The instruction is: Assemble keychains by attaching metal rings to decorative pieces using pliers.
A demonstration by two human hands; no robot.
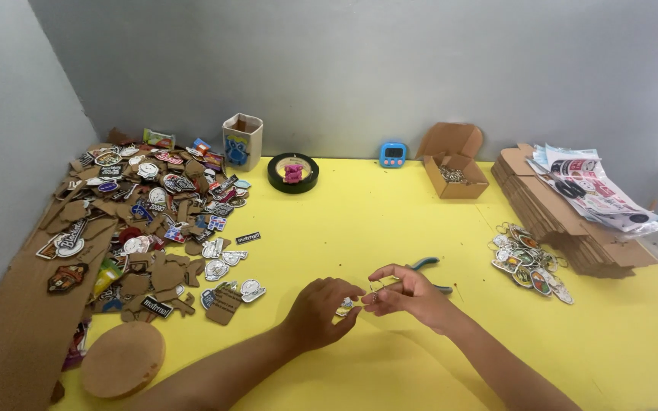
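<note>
A small cut-out charm (pixel 346 306) sits pinched between two hands near the front edge of a yellow table (pixel 359 221), a little right of its middle. The left hand (pixel 320 310) closes its fingertips on the charm from the left; the right hand (pixel 409 293) meets it from the right, thumb and forefinger pressed together on what looks like a thin metal ring (pixel 375 288), too small to make out clearly. The two hands touch at the fingertips, forearms resting on the table and running off the front edge.

Just behind the right hand lie blue-handled pliers (pixel 429 266), partly hidden by the fingers. Further right, toward the right edge, is a cluster of finished charms on rings (pixel 529 262), lying beside a stack of flat cardboard (pixel 554 221) topped with printed sticker sheets (pixel 592 186).

At the back edge stand an open cardboard box (pixel 455 164) holding small metal parts, a blue digital timer (pixel 393 154), a round black dish (pixel 293 173) with a pink object in it, and a cardboard cup (pixel 242 141). The left side of the table carries a wide heap of printed cut-outs and cardboard scraps (pixel 146 221), and a round cardboard disc (pixel 122 359) lies at the front left corner. Grey walls close in behind and to the left.
</note>
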